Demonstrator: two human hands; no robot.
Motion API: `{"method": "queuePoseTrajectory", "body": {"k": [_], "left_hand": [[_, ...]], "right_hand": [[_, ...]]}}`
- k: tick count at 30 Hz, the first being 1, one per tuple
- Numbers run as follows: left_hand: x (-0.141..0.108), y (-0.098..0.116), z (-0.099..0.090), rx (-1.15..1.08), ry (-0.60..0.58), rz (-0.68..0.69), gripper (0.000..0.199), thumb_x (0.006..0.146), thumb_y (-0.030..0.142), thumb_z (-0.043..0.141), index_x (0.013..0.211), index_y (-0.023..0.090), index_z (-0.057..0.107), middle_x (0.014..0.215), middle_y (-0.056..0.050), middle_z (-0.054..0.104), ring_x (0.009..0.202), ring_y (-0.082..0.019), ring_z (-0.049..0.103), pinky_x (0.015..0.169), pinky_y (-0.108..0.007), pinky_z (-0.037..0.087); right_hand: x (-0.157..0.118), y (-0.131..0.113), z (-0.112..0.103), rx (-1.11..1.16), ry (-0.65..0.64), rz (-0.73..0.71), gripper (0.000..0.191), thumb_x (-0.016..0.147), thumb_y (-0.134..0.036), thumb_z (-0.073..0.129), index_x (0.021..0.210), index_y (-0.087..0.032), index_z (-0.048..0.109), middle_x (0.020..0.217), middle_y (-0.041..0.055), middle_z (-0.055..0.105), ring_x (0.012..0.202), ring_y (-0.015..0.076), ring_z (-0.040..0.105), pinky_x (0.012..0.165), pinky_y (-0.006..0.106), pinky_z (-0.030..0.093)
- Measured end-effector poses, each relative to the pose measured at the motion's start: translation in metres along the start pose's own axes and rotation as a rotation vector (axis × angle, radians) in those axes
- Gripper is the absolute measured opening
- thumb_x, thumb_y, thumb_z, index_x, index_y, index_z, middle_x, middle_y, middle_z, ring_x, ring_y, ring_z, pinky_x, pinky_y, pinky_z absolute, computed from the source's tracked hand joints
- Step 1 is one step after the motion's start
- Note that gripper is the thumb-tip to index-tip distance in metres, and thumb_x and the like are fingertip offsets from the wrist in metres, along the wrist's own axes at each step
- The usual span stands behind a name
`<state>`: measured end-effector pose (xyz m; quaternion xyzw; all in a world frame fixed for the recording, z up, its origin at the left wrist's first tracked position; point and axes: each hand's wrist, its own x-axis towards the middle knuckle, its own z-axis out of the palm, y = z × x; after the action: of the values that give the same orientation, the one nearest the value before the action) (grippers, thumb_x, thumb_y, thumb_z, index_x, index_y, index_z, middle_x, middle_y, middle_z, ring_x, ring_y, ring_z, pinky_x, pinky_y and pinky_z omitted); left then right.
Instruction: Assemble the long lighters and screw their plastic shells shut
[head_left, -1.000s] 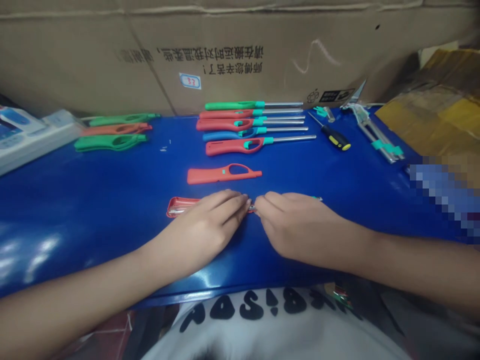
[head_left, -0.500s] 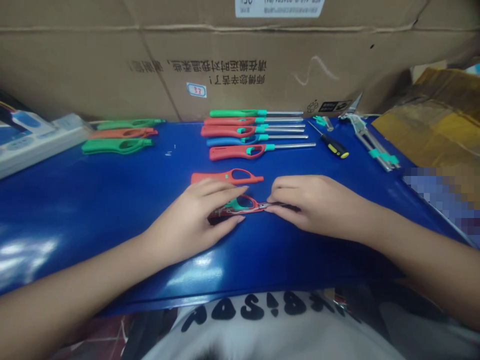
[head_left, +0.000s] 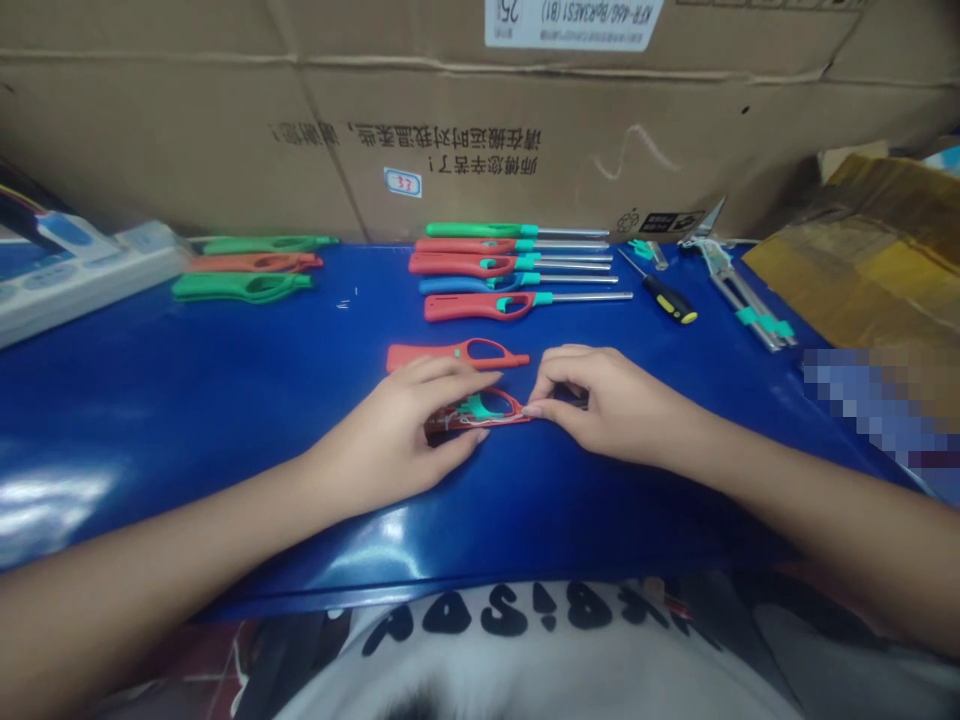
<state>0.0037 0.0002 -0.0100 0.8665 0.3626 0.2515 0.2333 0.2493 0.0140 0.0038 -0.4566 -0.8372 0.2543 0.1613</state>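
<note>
Beside a red shell (head_left: 420, 355), half-open left hand (head_left: 397, 420) holds casing (head_left: 510, 421), right hand (head_left: 611, 405) pinches tip (head_left: 523, 414).

The screwdriver (head_left: 669, 299) lies right of the row of lighters (head_left: 480, 265), before the cardboard box (head_left: 450, 120).

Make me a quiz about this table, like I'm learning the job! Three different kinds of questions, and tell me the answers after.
1. True or false: the screwdriver lies on its side on the blue table.
2. Which colour is the lighter lying between two red ones? A green, B blue, C yellow.
3. Fill in: the narrow tip of the open red shell is at the fingers of the ____ hand.

Key: 1 true; 2 B; 3 right.
</note>
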Motion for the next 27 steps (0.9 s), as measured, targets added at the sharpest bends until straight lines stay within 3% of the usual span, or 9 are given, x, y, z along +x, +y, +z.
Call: {"method": "queuePoseTrajectory", "body": {"k": [5, 11, 16, 20, 27], "left_hand": [[0.001, 0.002, -0.008, 0.042, -0.012, -0.004, 0.05, 0.09, 0.029, 0.067, 0.139, 0.024, 0.06, 0.132, -0.009, 0.067, 0.122, -0.028, 0.063, 0.104, -0.044, 0.054], [0.005, -0.009, -0.024, 0.04, -0.006, -0.053, 0.032, 0.094, 0.033, 0.062, 0.124, 0.024, 0.072, 0.118, -0.006, 0.076, 0.106, -0.025, 0.071, 0.094, -0.038, 0.058], [0.01, -0.016, -0.029, -0.015, -0.038, -0.146, 0.028, 0.091, 0.039, 0.065, 0.109, 0.022, 0.078, 0.114, -0.008, 0.077, 0.105, -0.027, 0.072, 0.094, -0.042, 0.059], [0.011, -0.018, -0.027, -0.036, -0.035, -0.163, 0.027, 0.09, 0.041, 0.067, 0.105, 0.022, 0.078, 0.111, -0.008, 0.078, 0.103, -0.027, 0.072, 0.093, -0.042, 0.059], [0.012, -0.018, -0.035, -0.015, 0.004, -0.186, 0.032, 0.088, 0.044, 0.067, 0.108, 0.022, 0.077, 0.11, -0.008, 0.078, 0.097, -0.026, 0.073, 0.086, -0.039, 0.06]], "right_hand": [[-0.001, 0.01, -0.02, -0.068, -0.069, 0.024, 0.014, 0.088, -0.021, 0.066, 0.075, -0.018, 0.068, 0.081, 0.0017, 0.068, 0.074, 0.0143, 0.058, 0.068, 0.028, 0.039], [-0.002, 0.029, -0.038, -0.007, -0.136, 0.096, 0.014, 0.085, -0.032, 0.068, 0.079, -0.021, 0.074, 0.077, 0.0009, 0.07, 0.069, 0.0152, 0.058, 0.062, 0.028, 0.04], [0.001, 0.028, -0.039, 0.007, -0.164, 0.119, 0.024, 0.085, -0.044, 0.067, 0.082, -0.022, 0.076, 0.066, -0.001, 0.063, 0.059, 0.0129, 0.051, 0.055, 0.026, 0.036], [0.004, 0.026, -0.034, 0.024, -0.152, 0.174, 0.023, 0.083, -0.041, 0.067, 0.077, -0.02, 0.074, 0.066, -0.0003, 0.065, 0.059, 0.0126, 0.051, 0.055, 0.027, 0.035], [0.006, 0.028, -0.031, 0.096, -0.141, 0.196, 0.027, 0.081, -0.044, 0.069, 0.07, -0.019, 0.069, 0.057, -0.0025, 0.058, 0.053, 0.0102, 0.043, 0.052, 0.026, 0.032]]}}
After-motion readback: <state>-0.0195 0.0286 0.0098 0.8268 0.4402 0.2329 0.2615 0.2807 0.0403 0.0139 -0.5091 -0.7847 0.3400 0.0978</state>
